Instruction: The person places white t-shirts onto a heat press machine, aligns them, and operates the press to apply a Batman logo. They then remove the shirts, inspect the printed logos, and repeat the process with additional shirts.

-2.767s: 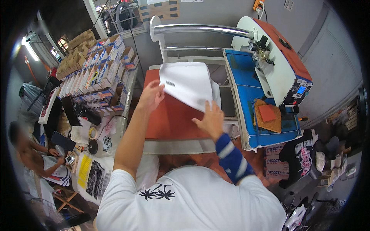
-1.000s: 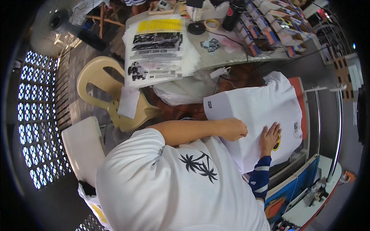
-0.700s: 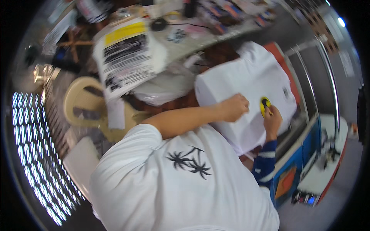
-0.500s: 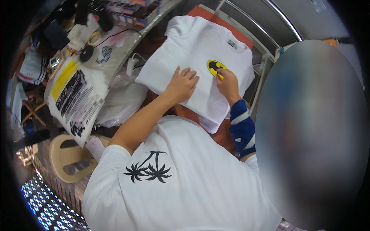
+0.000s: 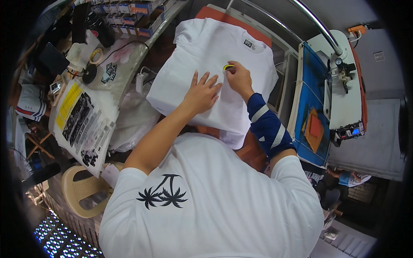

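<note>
A white T-shirt [image 5: 180,86] lies spread in front of me over a red-orange surface [image 5: 234,21], its collar toward the far right. A black and yellow oval emblem [image 5: 229,66] on the shirt's chest is mostly covered by my right hand [image 5: 239,79]. The fingers of that hand are pinched together at the emblem; what they hold, if anything, is hidden. To its left, my left hand [image 5: 203,93] rests flat on the fabric with its fingers spread. A dark blue sleeve with white stripes [image 5: 269,124] covers my right forearm.
To the left, a plastic-covered table [image 5: 133,53] carries a tape roll [image 5: 96,56], boxes and a cable. A printed plastic bag [image 5: 84,124] hangs beside it, above a beige chair [image 5: 81,189]. At right stand a blue panel [image 5: 306,94] and a machine with a gauge [image 5: 340,64].
My right hand has moved up and left over the emblem, covering most of it. My left hand stays on the shirt, fingers spread wider. The view has shifted, showing more at right.
</note>
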Available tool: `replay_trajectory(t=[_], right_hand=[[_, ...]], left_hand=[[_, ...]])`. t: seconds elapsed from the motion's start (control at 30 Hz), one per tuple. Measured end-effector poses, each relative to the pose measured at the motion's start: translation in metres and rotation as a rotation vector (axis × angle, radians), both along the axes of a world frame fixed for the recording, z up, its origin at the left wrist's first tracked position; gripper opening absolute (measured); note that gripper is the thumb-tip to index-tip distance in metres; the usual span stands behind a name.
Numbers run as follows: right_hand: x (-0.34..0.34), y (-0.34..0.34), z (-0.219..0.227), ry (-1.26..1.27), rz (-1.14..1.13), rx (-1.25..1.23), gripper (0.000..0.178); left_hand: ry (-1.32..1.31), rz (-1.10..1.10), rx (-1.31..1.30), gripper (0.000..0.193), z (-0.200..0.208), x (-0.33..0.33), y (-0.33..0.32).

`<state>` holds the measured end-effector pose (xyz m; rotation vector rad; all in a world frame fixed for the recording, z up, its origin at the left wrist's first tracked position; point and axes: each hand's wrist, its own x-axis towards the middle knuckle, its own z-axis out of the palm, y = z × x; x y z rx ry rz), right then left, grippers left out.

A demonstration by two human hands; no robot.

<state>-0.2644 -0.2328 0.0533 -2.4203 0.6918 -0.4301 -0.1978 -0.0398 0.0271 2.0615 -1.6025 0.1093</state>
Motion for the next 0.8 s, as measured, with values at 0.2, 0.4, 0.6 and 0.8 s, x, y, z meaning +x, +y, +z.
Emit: replay_trajectory(t=[0.2, 0.4, 0.6, 0.8], right_hand=[[0.002, -0.012, -0.009, -0.042, -0.213, 0.259, 0.037], [-0.003, -0.035, -0.009, -0.070, -0.363, 0.091, 0.033], [-0.056, -0.100, 0.089, -0.573, -0.720, -0.367, 0.018], [-0.035, 0.065, 0.076, -0.361, 0.167, 0.447, 0.019]], left_hand=[[0.027, 0.007, 0.169, 0.043, 0.006, 0.001, -0.003], [0.044, 0.017, 0.202, 0.044, 0.007, 0.000, -0.005], [0.216, 0.057, 0.062, 0.050, 0.012, 0.005, -0.005], [0.441, -0.020, -0.363, 0.042, 0.083, 0.023, 0.020]])
